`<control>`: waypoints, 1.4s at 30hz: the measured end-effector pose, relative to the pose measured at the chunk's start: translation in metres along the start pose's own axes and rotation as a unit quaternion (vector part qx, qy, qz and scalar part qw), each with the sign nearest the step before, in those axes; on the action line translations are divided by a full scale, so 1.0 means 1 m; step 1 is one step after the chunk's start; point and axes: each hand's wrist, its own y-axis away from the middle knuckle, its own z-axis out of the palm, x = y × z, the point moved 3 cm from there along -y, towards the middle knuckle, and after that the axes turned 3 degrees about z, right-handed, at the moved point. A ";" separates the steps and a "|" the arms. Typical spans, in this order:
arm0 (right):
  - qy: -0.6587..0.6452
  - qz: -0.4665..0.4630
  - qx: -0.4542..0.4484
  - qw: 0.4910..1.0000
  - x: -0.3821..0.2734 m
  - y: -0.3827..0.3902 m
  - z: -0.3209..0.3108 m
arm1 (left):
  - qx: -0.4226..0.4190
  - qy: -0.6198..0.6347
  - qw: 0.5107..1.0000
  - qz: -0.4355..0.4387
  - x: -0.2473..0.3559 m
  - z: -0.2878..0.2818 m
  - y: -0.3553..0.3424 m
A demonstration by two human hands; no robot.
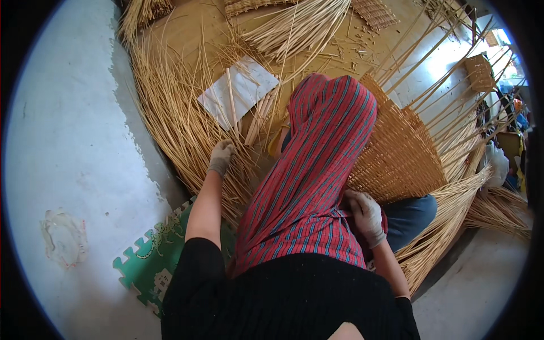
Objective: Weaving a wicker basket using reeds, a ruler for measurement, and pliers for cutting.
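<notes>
My left hand (222,156), in a pale work glove, reaches over the heap of long straw-coloured rods (170,113) by the wall. Its fingers are curled in at the rods, and what they hold, if anything, is hidden. My right hand (367,216), gloved too, is closed beside my lap, by the lower edge of a woven wicker panel (396,153). Whatever lies inside its fingers does not show. The brown panel leans on my right leg, with long unwoven rods fanning out from its far side. A red striped cloth (323,170) covers my lap and knee.
Beyond my left hand lie a white sheet (241,90) and some thicker sticks (260,116). Another rod bundle (300,28) and short offcuts (357,42) are on the floor ahead. More rods (447,226) lie at right. A green foam mat (153,258) borders the pale wall (68,141).
</notes>
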 end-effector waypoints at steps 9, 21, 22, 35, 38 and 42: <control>-0.039 -0.029 -0.002 0.999 -0.012 -0.006 0.004 | 0.136 0.162 0.967 -0.141 -0.122 -0.028 -0.034; -0.018 -0.007 0.117 0.993 0.003 0.007 -0.041 | 0.117 -0.269 0.947 -0.130 -0.011 -0.011 0.026; -0.036 0.007 0.129 0.991 0.013 0.010 -0.043 | 0.096 -0.192 0.963 -0.164 -0.018 -0.012 0.029; -0.027 0.039 0.329 0.943 0.044 0.052 -0.105 | -0.120 -0.724 0.539 0.415 -0.076 -0.058 0.022; -0.189 0.099 0.484 0.849 0.104 0.086 -0.132 | -0.264 -0.652 0.484 0.520 0.000 0.081 0.036; -0.311 0.289 0.525 0.738 0.238 0.211 -0.101 | -0.391 -0.607 0.425 0.545 0.046 0.169 0.057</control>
